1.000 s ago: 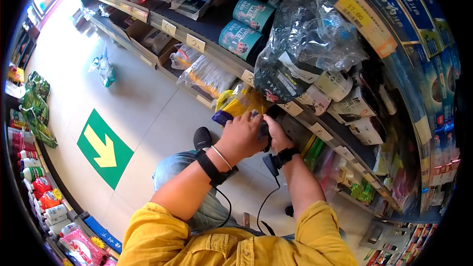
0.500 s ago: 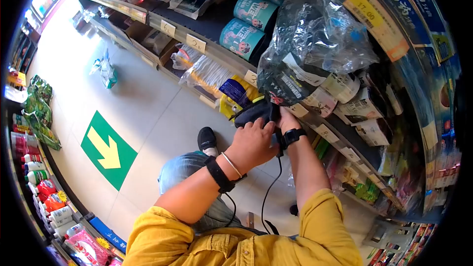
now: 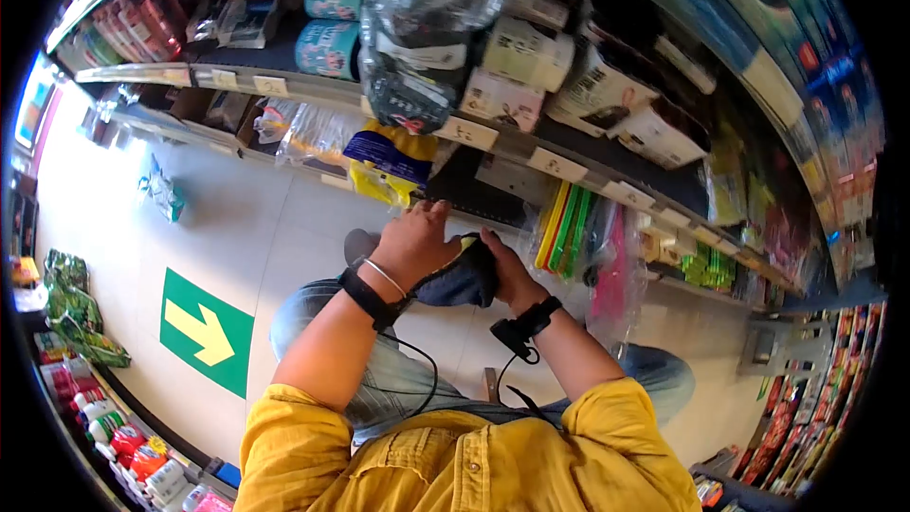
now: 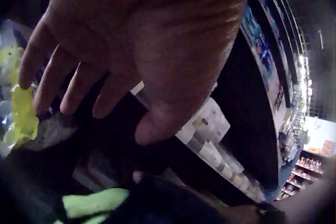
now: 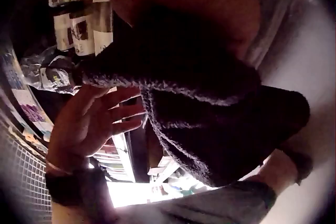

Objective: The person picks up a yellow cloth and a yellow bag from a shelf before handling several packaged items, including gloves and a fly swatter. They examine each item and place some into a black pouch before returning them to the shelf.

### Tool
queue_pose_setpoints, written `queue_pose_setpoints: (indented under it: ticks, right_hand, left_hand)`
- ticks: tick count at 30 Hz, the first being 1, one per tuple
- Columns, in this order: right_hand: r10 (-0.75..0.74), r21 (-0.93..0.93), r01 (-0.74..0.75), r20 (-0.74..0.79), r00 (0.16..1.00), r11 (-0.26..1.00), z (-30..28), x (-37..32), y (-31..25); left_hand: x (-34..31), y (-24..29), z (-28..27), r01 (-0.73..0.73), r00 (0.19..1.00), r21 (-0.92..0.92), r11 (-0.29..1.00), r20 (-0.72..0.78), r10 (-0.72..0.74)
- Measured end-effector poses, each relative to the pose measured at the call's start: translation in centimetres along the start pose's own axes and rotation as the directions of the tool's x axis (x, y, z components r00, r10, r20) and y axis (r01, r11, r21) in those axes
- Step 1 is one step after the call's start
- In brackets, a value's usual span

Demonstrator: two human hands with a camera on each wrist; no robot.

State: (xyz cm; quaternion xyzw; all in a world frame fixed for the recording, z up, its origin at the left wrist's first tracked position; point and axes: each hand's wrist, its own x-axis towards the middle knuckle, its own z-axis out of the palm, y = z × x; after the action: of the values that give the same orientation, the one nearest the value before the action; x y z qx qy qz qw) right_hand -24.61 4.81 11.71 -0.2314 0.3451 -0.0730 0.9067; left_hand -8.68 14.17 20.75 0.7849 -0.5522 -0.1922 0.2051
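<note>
Gripping the dark cloth (image 3: 460, 275) at its right side with my right hand (image 3: 512, 275); fingers partly hidden by the cloth, thumb side up against its edge. Cloth hangs between my hands, above my lap, in front of the shelf (image 3: 332, 85); fuzzy rim shows in the right wrist view, a lime patch (image 4: 94, 203) in the left one. Left hand (image 3: 412, 242) holds nothing: fingers apart, palm facing its wrist camera, tips near the yellow pack (image 3: 384, 175); cannot tell if they touch it. Pack has a dark blue band and sits at the lower shelf's edge, beside white bundles (image 3: 318, 133). Black bands on both wrists, bracelet (image 3: 384, 278) on the left. Above the pack, on the upper shelf: grey plastic bag (image 3: 417, 47), teal rolls (image 3: 327, 47) to its left, pale boxes (image 3: 526, 52) to its right. Green and yellow sticks (image 3: 567, 228) hang right of my hands, pink pack (image 3: 611, 265) next to them. Floor at left: green arrow sign (image 3: 207, 332), small bag (image 3: 163, 194) farther off.
</note>
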Motion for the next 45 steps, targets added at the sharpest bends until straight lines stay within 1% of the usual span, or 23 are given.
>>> queue_pose_setpoints:
  ticks: [2, 4, 6, 8, 10, 12, 14, 16, 18, 21, 22, 24, 26, 27, 28, 30, 32, 34, 35, 37, 40, 42, 45]
  right_hand:
    - [0.050, -0.045, -0.048, 0.030, 0.998, 0.998, -0.8, -2.1, 1.1]
    - [-0.004, 0.001, 0.004, -0.033, 0.999, 1.000, -0.7, -3.8, 1.6]
    - [0.050, 0.033, -0.047, -0.095, 0.994, 0.998, -0.5, -6.2, 1.3]
    - [-0.018, 0.042, 0.019, -0.032, 0.999, 0.999, -0.7, -8.3, 0.6]
    - [-0.085, 0.101, 0.075, 0.100, 0.991, 0.992, 0.0, -10.6, -0.6]
    - [-0.219, 0.159, 0.208, 0.058, 0.974, 0.965, -1.5, -10.4, -0.3]
    - [-0.306, 0.173, 0.311, -0.054, 0.950, 0.935, -2.4, -10.5, -0.5]
    - [-0.326, 0.195, 0.345, -0.125, 0.937, 0.918, -2.8, -10.6, -0.2]
    - [-0.183, 0.078, 0.198, -0.171, 0.968, 0.977, -3.2, -11.6, -0.1]
    - [-0.104, 0.172, 0.127, -0.137, 0.985, 0.977, -3.6, -14.1, -0.2]
    - [-0.099, 0.187, 0.125, -0.141, 0.985, 0.974, -4.0, -14.9, -0.2]
    - [-0.146, -0.021, 0.144, -0.131, 0.981, 0.989, -5.1, -16.6, -0.5]
    - [-0.125, -0.052, 0.119, -0.129, 0.984, 0.992, -6.1, -18.5, -1.0]
    - [-0.165, -0.094, 0.156, -0.089, 0.982, 0.983, -6.1, -19.6, -1.3]
    - [-0.204, -0.136, 0.196, -0.046, 0.978, 0.971, -5.9, -20.6, -1.6]
    - [-0.176, -0.119, 0.167, -0.070, 0.982, 0.979, -5.8, -21.7, -2.1]
    - [-0.181, -0.085, 0.178, -0.038, 0.983, 0.980, -6.7, -21.7, -2.3]
    - [-0.185, -0.066, 0.181, -0.049, 0.982, 0.981, -7.2, -21.2, -2.3]
    - [-0.196, -0.049, 0.193, -0.062, 0.979, 0.980, -7.4, -20.9, -2.3]
    - [-0.233, -0.061, 0.227, -0.100, 0.967, 0.972, -7.8, -20.4, -2.1]
    - [-0.247, -0.086, 0.241, -0.065, 0.967, 0.967, -7.3, -21.2, -2.8]
    - [-0.249, -0.083, 0.241, -0.091, 0.964, 0.967, -7.8, -21.4, -2.8]
    - [-0.283, -0.102, 0.273, -0.098, 0.954, 0.957, -8.3, -21.9, -2.9]
  left_hand:
    - [0.1, -0.2, 1.2, 0.009, 0.999, 0.032, 0.999, 0.048, -0.010]
    - [0.4, 0.0, 1.9, 0.044, 0.985, -0.095, 0.995, 0.168, -0.027]
    - [0.6, 0.1, 3.6, -0.012, 0.976, -0.142, 0.990, 0.214, 0.043]
    - [0.5, 1.2, 4.6, -0.021, 0.905, -0.270, 0.963, 0.404, 0.133]
    - [0.4, 2.4, 5.6, -0.040, 0.852, -0.340, 0.940, 0.479, 0.209]
    - [0.0, 3.6, 6.3, 0.224, 0.744, -0.766, 0.603, 0.534, 0.402]
    - [-0.6, 5.0, 6.3, 0.285, 0.710, -0.698, 0.658, 0.614, 0.344]
    - [-0.7, 5.2, 8.0, 0.138, 0.799, -0.598, 0.789, 0.538, 0.267]
    - [-0.5, 5.3, 9.1, 0.161, 0.796, -0.560, 0.813, 0.560, 0.229]
    - [0.1, 6.1, 9.9, 0.143, 0.776, -0.558, 0.818, 0.576, 0.257]
    - [-0.1, 6.9, 9.6, 0.165, 0.723, -0.561, 0.811, 0.628, 0.288]
    - [-0.4, 8.6, 8.5, 0.195, 0.661, -0.557, 0.807, 0.683, 0.312]
    - [-0.3, 10.3, 7.2, 0.377, 0.362, -0.701, 0.606, 0.714, 0.600]
    - [1.0, 10.2, 7.0, 0.304, 0.278, -0.643, 0.703, 0.765, 0.580]
    - [1.8, 9.7, 7.2, 0.306, 0.277, -0.638, 0.706, 0.770, 0.576]
    - [3.8, 7.7, 8.6, 0.448, 0.625, -0.721, 0.529, 0.676, 0.391]
    - [7.2, 5.3, 10.2, 0.654, 0.734, -0.705, 0.273, 0.679, -0.005]
    - [9.8, 3.2, 10.9, 0.635, 0.772, -0.739, 0.224, 0.612, -0.170]
    - [10.7, 2.4, 11.4, 0.630, 0.776, -0.739, 0.237, 0.606, -0.174]
    - [12.9, 1.5, 12.5, 0.612, 0.774, -0.736, 0.291, 0.481, -0.411]
    - [16.1, -2.0, 15.2, 0.552, 0.813, -0.784, 0.282, 0.432, -0.390]
    - [17.6, -1.4, 16.2, 0.556, 0.777, -0.756, 0.346, 0.324, -0.540]
    - [19.8, -1.9, 17.2, 0.517, 0.794, -0.745, 0.422, 0.233, -0.561]
